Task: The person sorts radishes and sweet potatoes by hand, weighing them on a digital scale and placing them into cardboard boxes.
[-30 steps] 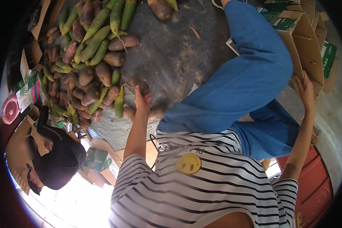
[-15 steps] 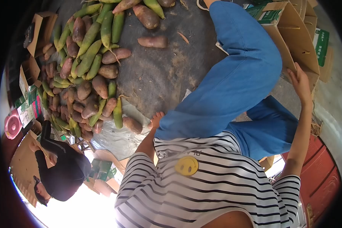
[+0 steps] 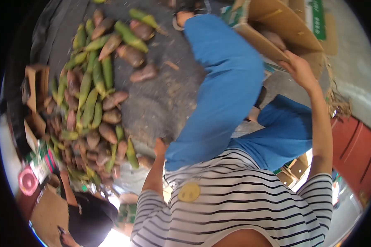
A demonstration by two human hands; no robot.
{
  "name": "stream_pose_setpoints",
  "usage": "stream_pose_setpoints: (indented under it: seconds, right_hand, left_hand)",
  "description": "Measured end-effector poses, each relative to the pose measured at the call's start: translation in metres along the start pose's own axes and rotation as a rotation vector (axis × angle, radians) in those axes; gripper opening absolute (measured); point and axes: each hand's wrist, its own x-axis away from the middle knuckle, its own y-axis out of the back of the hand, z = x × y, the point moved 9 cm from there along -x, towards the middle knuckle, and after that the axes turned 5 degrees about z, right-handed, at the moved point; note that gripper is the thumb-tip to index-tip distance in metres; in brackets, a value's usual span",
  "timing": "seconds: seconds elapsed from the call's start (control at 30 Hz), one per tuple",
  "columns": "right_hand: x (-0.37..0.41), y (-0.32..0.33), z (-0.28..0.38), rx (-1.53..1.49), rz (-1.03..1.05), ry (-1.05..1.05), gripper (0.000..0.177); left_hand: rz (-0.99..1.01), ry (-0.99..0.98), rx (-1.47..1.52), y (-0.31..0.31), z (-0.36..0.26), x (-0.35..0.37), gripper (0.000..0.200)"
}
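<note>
My right hand grips the near edge of an open cardboard box, fingers hooked over the wall. Inside the box lies a reddish-brown root vegetable. Beside my bent knee, my left hand is blurred and partly hidden by the trouser leg, so its fingers cannot be made out. Close to it is the edge of a big heap of long green radishes and reddish-brown roots. Nearer still lies one brownish root.
A dark ground sheet carries the heap and a few loose roots. Smaller cartons stand at far left. A co-worker in dark clothes bends over cardboard at lower left. A red panel is at right.
The view has swung, so the box appears further left and higher. A reddish-brown root now shows inside it. My right hand keeps its grip. The co-worker's arms have shifted.
</note>
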Motion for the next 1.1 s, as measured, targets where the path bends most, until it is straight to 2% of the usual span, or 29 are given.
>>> stream_pose_setpoints:
  seconds: [0.07,0.17,0.27,0.37,0.5,0.6,0.73,0.87,1.0,1.03,1.07,1.1]
  right_hand:
    - [0.002,0.0,-0.002,-0.037,0.072,-0.042,0.021]
    - [0.005,0.002,-0.001,-0.034,0.013,-0.014,0.02]
    - [0.005,-0.001,-0.006,-0.045,0.012,-0.032,0.02]
    - [0.006,-0.001,-0.006,-0.034,0.032,-0.033,0.02]
    - [0.006,-0.003,-0.008,-0.043,0.031,-0.036,0.021]
    - [0.006,-0.003,-0.007,-0.046,0.057,-0.044,0.022]
    - [0.009,-0.002,-0.009,-0.029,0.024,-0.033,0.022]
    - [0.015,0.002,-0.009,-0.005,0.001,-0.05,0.027]
    - [0.017,0.002,-0.019,0.016,0.07,-0.129,0.028]
    - [0.017,0.001,-0.021,0.016,0.083,-0.135,0.027]
    - [0.016,-0.002,-0.022,0.013,0.098,-0.131,0.026]
    - [0.015,-0.006,-0.02,0.006,0.116,-0.125,0.025]
  left_hand:
    - [-0.102,-0.087,0.045,0.029,-0.014,-0.007,0.073]
    - [-0.199,-0.148,0.109,0.078,-0.063,-0.027,0.079]
    - [-0.493,-0.228,0.17,0.13,-0.119,-0.048,0.084]
    - [-0.511,-0.224,0.084,0.144,-0.162,-0.074,0.09]
    - [-0.269,-0.035,-0.041,0.124,-0.185,-0.089,0.093]
    - [-0.287,-0.017,0.061,0.12,-0.181,-0.091,0.092]
    - [-0.351,-0.14,0.266,0.137,-0.19,-0.07,0.094]
    - [-0.562,-0.526,0.452,0.206,-0.258,-0.005,0.091]
    - [-0.755,-0.967,0.711,0.298,-0.374,0.128,0.078]
    - [-0.775,-1.127,0.838,0.31,-0.399,0.163,0.075]
    - [-0.83,-1.207,0.888,0.321,-0.42,0.194,0.074]
    - [-0.847,-1.332,0.96,0.327,-0.439,0.217,0.079]
